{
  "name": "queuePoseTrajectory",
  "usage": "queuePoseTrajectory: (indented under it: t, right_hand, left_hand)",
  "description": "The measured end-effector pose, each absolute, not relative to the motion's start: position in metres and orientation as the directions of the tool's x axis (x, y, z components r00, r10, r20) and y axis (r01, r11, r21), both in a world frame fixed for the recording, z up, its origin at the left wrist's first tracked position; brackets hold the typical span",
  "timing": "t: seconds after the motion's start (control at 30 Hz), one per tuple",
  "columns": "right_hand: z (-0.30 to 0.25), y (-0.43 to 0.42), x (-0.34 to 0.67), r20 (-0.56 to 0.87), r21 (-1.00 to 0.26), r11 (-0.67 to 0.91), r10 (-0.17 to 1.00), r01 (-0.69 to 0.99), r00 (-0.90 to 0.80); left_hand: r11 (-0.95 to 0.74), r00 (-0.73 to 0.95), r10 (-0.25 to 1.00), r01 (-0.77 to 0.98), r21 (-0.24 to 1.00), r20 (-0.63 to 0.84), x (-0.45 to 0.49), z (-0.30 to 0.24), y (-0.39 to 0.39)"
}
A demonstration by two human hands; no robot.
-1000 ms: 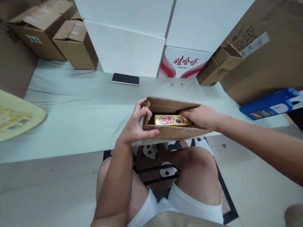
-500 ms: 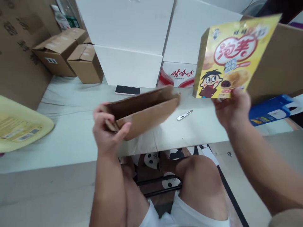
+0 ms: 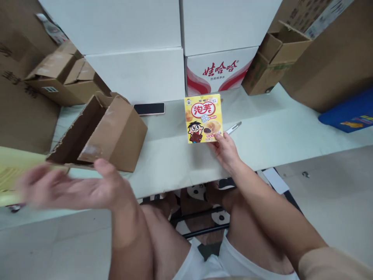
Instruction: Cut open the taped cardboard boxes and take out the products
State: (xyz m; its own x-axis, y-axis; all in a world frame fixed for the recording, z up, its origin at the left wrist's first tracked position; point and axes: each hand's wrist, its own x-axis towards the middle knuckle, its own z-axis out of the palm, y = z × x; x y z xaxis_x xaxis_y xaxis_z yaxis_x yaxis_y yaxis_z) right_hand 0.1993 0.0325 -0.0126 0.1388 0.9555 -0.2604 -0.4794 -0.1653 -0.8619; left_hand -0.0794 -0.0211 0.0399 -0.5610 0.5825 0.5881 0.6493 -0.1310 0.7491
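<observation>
R hand (image 3: 223, 151) grips yellow snack box (image 3: 203, 118) over table (image 3: 166, 167); L hand (image 3: 78, 188) blurred, fingers apart, nr open carton (image 3: 116, 134).

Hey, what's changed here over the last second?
The yellow box came out of the cardboard box, held by the right hand. The cardboard box moved left, mostly past the phone; the left hand has opened and released its grip, though whether it still touches is unclear. The phone stayed in front of the white boxes.
</observation>
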Motion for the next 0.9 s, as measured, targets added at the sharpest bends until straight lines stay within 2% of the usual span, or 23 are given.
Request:
queuePoseTrajectory:
  t: [0.03, 0.07, 0.1, 0.13, 0.17, 0.23, 0.3, 0.4, 0.6, 0.67, 0.77, 0.83, 0.9]
  right_hand:
    - [-0.013, 0.036, 0.199, -0.261, -0.858, -0.174, 0.958, -0.484, 0.119]
    - [-0.014, 0.039, 0.197, -0.259, -0.856, -0.180, 0.961, -0.485, 0.101]
    - [-0.015, 0.043, 0.196, -0.255, -0.855, -0.184, 0.963, -0.485, 0.084]
    - [-0.017, 0.046, 0.193, -0.251, -0.856, -0.189, 0.966, -0.482, 0.068]
    - [-0.019, 0.049, 0.190, -0.245, -0.856, -0.190, 0.968, -0.480, 0.054]
    - [-0.023, 0.055, 0.182, -0.231, -0.857, -0.190, 0.972, -0.479, 0.029]
    - [-0.025, 0.059, 0.175, -0.209, -0.859, -0.169, 0.977, -0.483, 0.031]
    - [-0.021, 0.058, 0.166, -0.176, -0.874, -0.106, 0.979, -0.475, 0.106]
    - [-0.002, 0.037, 0.159, 0.022, -0.957, 0.049, 0.995, -0.286, 0.096]
    - [0.002, 0.030, 0.159, 0.049, -0.955, 0.070, 0.995, -0.287, 0.081]
    - [0.001, 0.027, 0.168, 0.035, -0.934, 0.060, 0.996, -0.352, 0.077]
    - [-0.005, 0.030, 0.184, 0.002, -0.930, 0.049, 0.992, -0.364, 0.129]
    - [-0.012, 0.034, 0.209, -0.037, -0.959, 0.034, 0.969, -0.281, 0.243]
  left_hand:
    - [-0.228, -0.558, 0.522, 0.638, 0.736, 0.645, -0.065, 0.034, -0.018]
    - [-0.261, -0.471, 0.669, 0.575, 0.775, 0.575, -0.050, 0.026, -0.013]
    - [-0.225, -0.333, 0.847, 0.482, 0.847, 0.414, -0.036, 0.017, -0.006]
    - [-0.148, -0.213, 0.947, 0.370, 0.917, 0.239, -0.022, 0.006, 0.004]
    - [-0.070, -0.130, 0.986, 0.265, 0.962, 0.108, -0.011, -0.004, 0.014]
    - [0.008, -0.039, 0.999, 0.075, 0.997, -0.005, 0.003, -0.022, 0.035]
    - [-0.023, -0.068, 0.997, -0.026, 0.999, 0.021, 0.010, -0.029, 0.050]
    - [-0.158, -0.142, 0.979, -0.081, 0.984, 0.146, 0.015, -0.022, 0.055]
    - [-0.364, -0.168, 0.923, -0.090, 0.927, 0.346, 0.021, 0.003, 0.026]
    - [-0.369, -0.169, 0.922, -0.100, 0.924, 0.350, 0.022, 0.004, 0.020]
    - [-0.290, -0.106, 0.954, -0.096, 0.952, 0.280, 0.025, -0.003, 0.017]
    - [-0.222, -0.015, 0.975, 0.015, 0.975, 0.222, 0.029, -0.009, 0.017]
    - [-0.187, 0.056, 0.982, 0.210, 0.960, 0.179, 0.032, -0.014, 0.016]
